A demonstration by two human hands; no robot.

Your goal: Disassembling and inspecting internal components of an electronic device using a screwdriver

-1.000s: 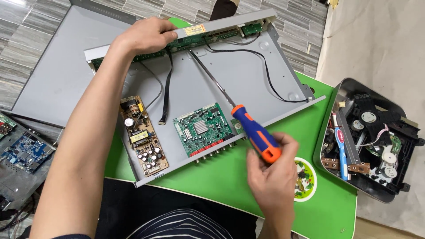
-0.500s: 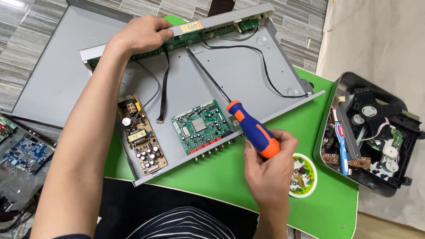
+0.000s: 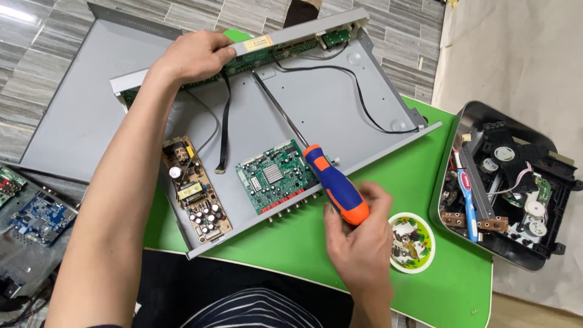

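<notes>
Hands at an opened metal case [image 3: 340, 103] on the green bench [image 3: 364, 255]: our left hand [image 3: 197, 58] closes over the front panel [image 3: 267, 48], and our right hand [image 3: 361, 243] wraps the blue-and-orange screwdriver [image 3: 334, 188], its shaft reaching toward that panel. We judge that a slipping tip could gouge the black cable [image 3: 340, 79]. We count two circuit boards in the case, green [image 3: 276, 176] and tan [image 3: 195, 197], plus one small dish [image 3: 412, 242].

Bare forearms; dark striped garment [image 3: 255, 313] at the lap.
</notes>
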